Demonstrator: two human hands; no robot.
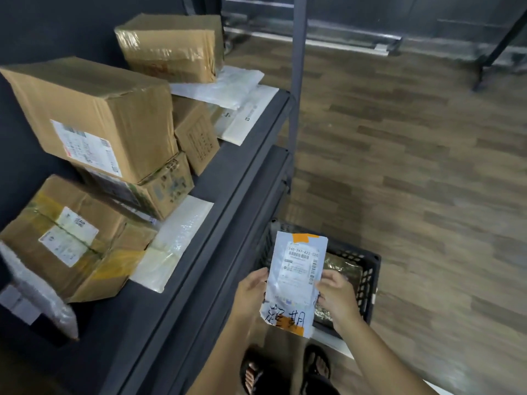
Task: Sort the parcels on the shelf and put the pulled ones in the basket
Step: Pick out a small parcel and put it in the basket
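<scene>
Flat mailer (296, 280), lower centre above basket (370, 269): light, limp, slick; pinched at side edges by left hand (252, 292) and right hand (338, 297).

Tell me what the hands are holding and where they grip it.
A flat white parcel, over the basket. The left hand pinches its left edge, the right hand its right edge, both near the middle.

Black open-toed sandals (317, 364), bare forearms (380, 356)

white mailer (295, 280) (orange tape), black basket (370, 276), brown boxes (94, 115).
</scene>
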